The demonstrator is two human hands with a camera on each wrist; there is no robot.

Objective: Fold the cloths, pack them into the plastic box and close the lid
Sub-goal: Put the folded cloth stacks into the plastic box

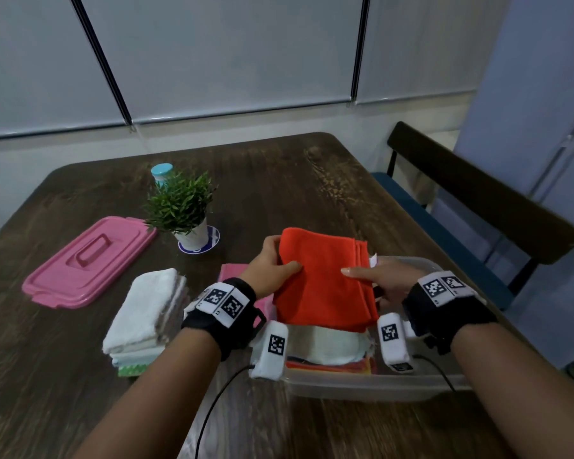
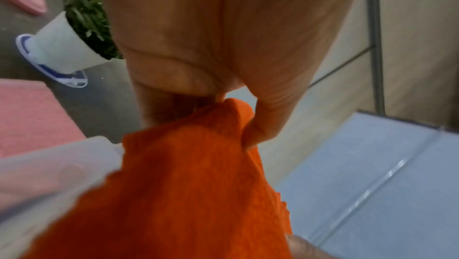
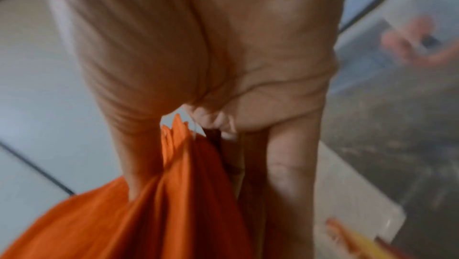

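Note:
A folded orange cloth [image 1: 325, 279] hangs above the clear plastic box [image 1: 371, 385], held by both hands. My left hand [image 1: 272, 266] pinches its left edge, thumb on top; in the left wrist view the orange cloth [image 2: 188, 194] runs between thumb and fingers. My right hand [image 1: 375, 279] pinches the right edge, and the right wrist view shows the orange cloth [image 3: 159, 214] gripped the same way. Folded white and coloured cloths [image 1: 332, 349] lie inside the box. A stack of folded white cloths [image 1: 146, 309] sits left of it. The pink lid [image 1: 90, 263] lies at far left.
A small potted plant [image 1: 183, 207] on a blue-and-white coaster stands behind the stack, with a teal-capped bottle [image 1: 161, 173] behind it. A pink cloth [image 1: 232, 273] lies beside the box. A dark bench [image 1: 478, 200] runs along the table's right side.

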